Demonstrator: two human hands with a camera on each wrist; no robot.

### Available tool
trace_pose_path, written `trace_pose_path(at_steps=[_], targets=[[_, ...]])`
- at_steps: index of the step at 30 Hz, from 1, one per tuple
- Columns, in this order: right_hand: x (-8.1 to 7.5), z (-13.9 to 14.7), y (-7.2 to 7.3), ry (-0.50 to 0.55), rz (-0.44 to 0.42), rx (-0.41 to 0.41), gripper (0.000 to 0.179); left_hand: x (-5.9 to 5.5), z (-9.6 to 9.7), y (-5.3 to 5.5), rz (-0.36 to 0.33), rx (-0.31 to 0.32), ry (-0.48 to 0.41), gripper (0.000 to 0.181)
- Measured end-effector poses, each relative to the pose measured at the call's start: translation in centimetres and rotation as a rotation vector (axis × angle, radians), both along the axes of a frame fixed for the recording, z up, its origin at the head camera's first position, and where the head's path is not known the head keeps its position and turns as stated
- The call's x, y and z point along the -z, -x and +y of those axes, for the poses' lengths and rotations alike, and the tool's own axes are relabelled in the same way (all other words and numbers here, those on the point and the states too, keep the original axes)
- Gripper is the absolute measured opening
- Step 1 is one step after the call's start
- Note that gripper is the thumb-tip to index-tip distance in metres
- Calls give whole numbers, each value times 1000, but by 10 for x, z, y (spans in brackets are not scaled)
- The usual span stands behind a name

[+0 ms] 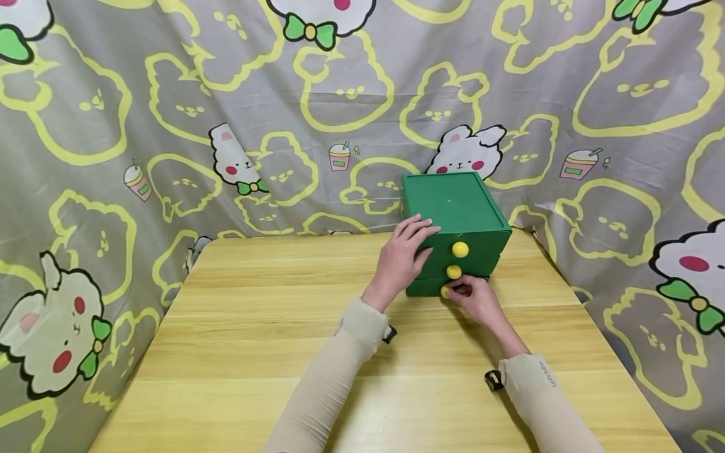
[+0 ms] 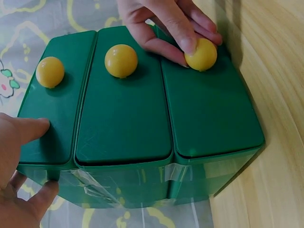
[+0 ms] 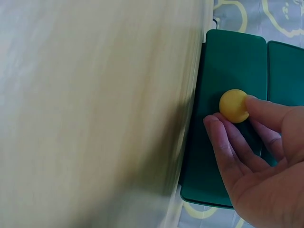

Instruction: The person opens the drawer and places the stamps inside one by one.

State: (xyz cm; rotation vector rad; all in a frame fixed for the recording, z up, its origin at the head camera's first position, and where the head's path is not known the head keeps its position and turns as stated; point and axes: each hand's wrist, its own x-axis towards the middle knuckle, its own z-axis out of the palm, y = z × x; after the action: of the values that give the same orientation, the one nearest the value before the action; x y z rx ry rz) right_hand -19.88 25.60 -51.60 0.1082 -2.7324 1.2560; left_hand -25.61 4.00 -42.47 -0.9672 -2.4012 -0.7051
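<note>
A green three-drawer cabinet (image 1: 453, 202) with round yellow knobs stands at the back right of the table. My right hand (image 1: 477, 302) pinches the bottom drawer's yellow knob (image 3: 233, 106) between thumb and fingers. That bottom drawer (image 2: 213, 109) appears flush with the others in the left wrist view. At the cabinet's upper left corner rests my left hand (image 1: 399, 258), its fingers extended. One of its digits touches the top drawer's front (image 2: 54, 109), while others lie against the side. The middle knob (image 2: 121, 61) and top knob (image 1: 460, 250) are untouched.
The wooden table (image 1: 272, 302) reaches forward to a grey curtain (image 1: 249, 113) with yellow cartoon outlines. Clear tape (image 2: 95, 185) runs along the cabinet's side. Each sleeve carries a small black wrist device (image 1: 494, 380).
</note>
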Motion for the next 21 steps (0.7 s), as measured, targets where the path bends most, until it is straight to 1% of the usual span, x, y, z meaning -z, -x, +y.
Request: trace_pose_path(at_steps=[4, 8, 11, 13, 15, 17, 19, 21], targets=[[1, 0, 0, -1, 3, -5, 17, 1, -1, 0, 2, 1, 5, 40], [-1, -3, -1, -13, -5, 1, 17, 3, -3, 1, 20, 1, 18, 43], [-3, -5, -4, -42, -21, 3, 18, 5, -6, 1, 23, 25, 25, 51], [-5, -5, -6, -71, -33, -8, 20, 6, -10, 2, 8, 60, 24, 60], [-8, -4, -8, -103, -43, -29, 23, 8, -17, 2, -23, 96, 21, 68], [-13, -2, -10, -143, -42, -54, 26, 9, -27, 2, -51, 116, 23, 74], [-20, 1, -14, -186, -26, -64, 28, 11, -41, 1, -60, 116, 38, 77], [-27, 4, -19, -233, 11, -63, 30, 11, -58, 0, -42, 104, 67, 78]])
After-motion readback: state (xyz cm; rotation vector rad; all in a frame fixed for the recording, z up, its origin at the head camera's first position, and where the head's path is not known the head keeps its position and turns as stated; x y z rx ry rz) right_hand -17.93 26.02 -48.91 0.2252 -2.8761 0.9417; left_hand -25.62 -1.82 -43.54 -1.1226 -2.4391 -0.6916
